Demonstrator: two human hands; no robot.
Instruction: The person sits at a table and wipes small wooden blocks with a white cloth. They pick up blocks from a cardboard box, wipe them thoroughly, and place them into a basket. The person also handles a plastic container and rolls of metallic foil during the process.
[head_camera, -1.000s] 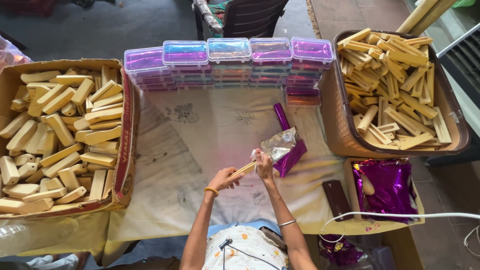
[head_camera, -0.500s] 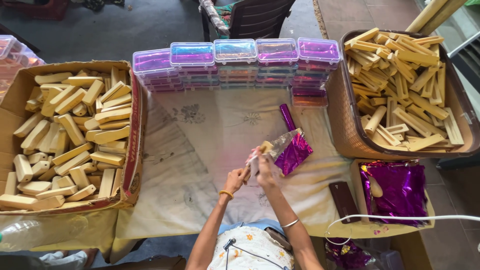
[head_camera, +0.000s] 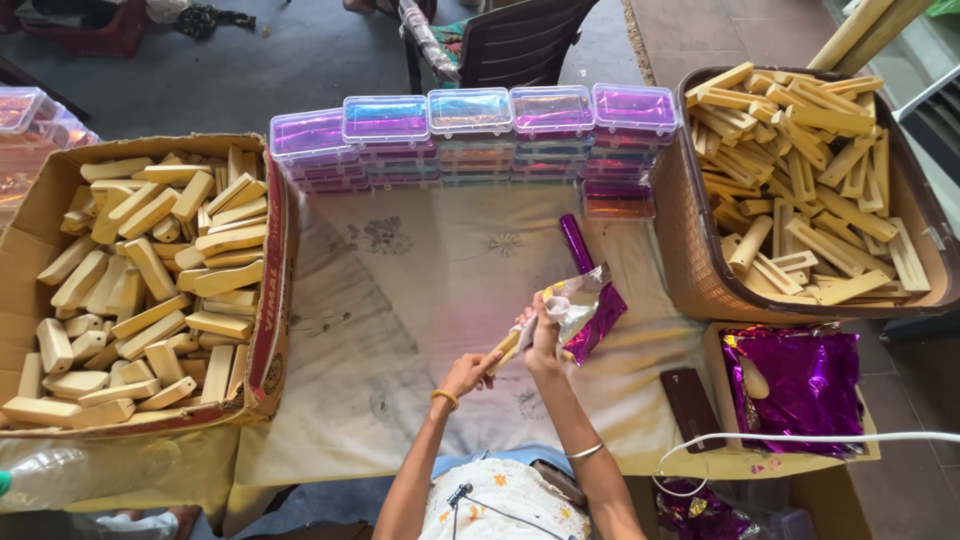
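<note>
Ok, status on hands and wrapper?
Left hand grips pale wooden stick. Right hand holds shiny purple foil wrapper around it. Nothing obstructing.

Daylight spills over a grey concrete floor (head_camera: 220, 70) up top. A dark plastic chair (head_camera: 500, 40) stands behind the low table, which wears a pale printed cloth (head_camera: 420, 260). Brown tiles (head_camera: 700, 30) run along the right.

Near the table's (head_camera: 420, 290) front edge, the left hand (head_camera: 468, 372) pinches the lower end of a wooden stick (head_camera: 508, 347), and the right hand (head_camera: 543, 335) grips purple foil (head_camera: 588, 308) around its upper end. A cardboard box (head_camera: 268, 330) of sticks sits at the left edge, a basket (head_camera: 690, 270) of sticks at the right, and stacked plastic cases (head_camera: 470, 112) line the back edge.
</note>
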